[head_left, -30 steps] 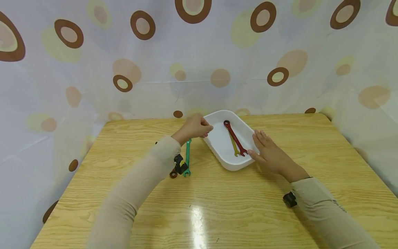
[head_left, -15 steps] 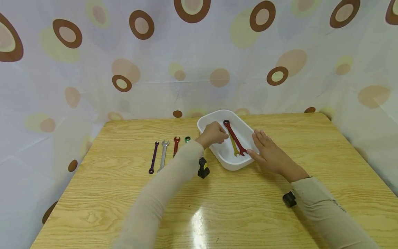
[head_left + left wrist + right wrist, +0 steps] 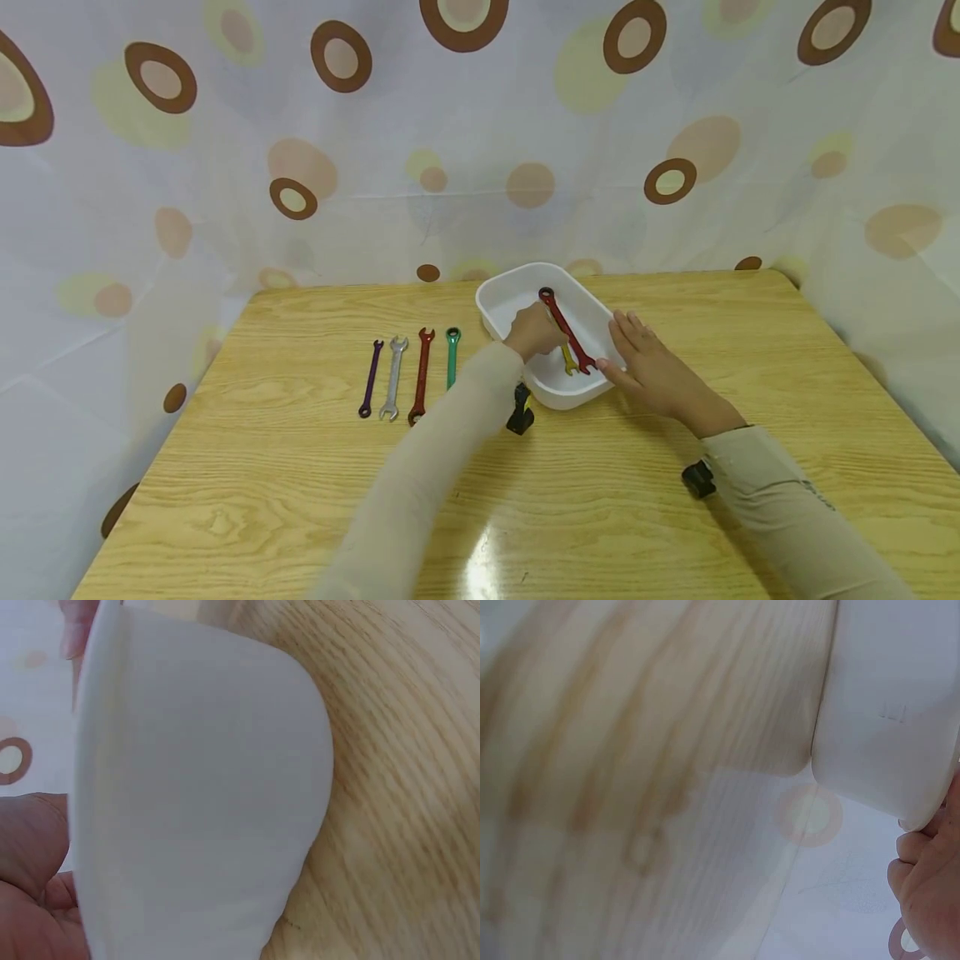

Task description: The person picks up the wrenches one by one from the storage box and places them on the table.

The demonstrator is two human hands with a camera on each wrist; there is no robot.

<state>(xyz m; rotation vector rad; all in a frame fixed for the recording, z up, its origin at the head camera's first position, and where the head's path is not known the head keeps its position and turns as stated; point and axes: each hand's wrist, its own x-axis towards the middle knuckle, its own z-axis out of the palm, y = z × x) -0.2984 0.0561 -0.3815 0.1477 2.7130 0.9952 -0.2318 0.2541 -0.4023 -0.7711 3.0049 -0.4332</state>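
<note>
In the head view my left hand [image 3: 536, 331] reaches down into the white tray [image 3: 500, 292]. Its fingers lie over the upper part of a yellow wrench [image 3: 568, 362]; I cannot tell whether they grip it. A red wrench [image 3: 564, 323] slants beside the yellow one in the tray. In the left wrist view the tray wall [image 3: 210, 772] hides most of the left hand. My right hand [image 3: 656, 372] rests at the tray's right rim, fingers extended and thumb at the inner edge. The right wrist view has its fingers right at the tray's corner.
Left of the tray, a purple wrench [image 3: 371, 379], a silver wrench [image 3: 393, 379], another red wrench [image 3: 422, 375] and a green wrench [image 3: 452, 354] lie in a row on the wooden table [image 3: 247, 467]. The left sleeve overlaps the lower end of the green one. A patterned curtain [image 3: 480, 225] hangs behind.
My left hand has moved right from the tray's left rim, in over the tray to the yellow wrench, uncovering the row of wrenches on the table. The right hand has stayed put.
</note>
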